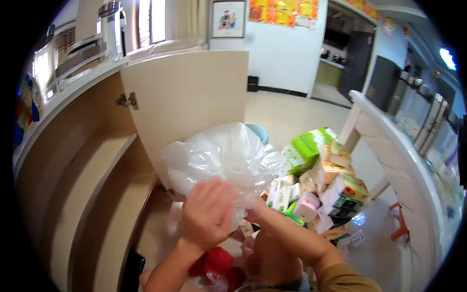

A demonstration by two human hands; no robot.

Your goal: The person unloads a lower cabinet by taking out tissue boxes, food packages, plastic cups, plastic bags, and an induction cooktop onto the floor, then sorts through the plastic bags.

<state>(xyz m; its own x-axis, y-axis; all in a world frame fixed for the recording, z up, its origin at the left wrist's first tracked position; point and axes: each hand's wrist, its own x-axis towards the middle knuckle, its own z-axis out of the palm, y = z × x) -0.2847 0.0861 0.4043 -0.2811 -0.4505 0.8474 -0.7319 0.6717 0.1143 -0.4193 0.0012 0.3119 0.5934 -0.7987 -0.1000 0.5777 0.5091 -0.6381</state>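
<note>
A large translucent plastic bag [224, 151] is puffed up in front of me, above the floor by the open cabinet. My left hand [209, 211] is closed on the bag's near end, its fingers smeared by motion. From the right, my right hand [255, 212] grips the same gathered end; the bag hides most of its fingers. Below my hands lie red bundles [218, 260], partly covered by my left forearm.
An open cabinet door [189, 92] stands behind the bag, with cabinet shelves [104, 170] at left. At right are piled boxes and packs [311, 204], a green package [311, 146], a white table [389, 151] and an orange stool [400, 224]. A light-blue bucket [258, 132] sits behind the bag.
</note>
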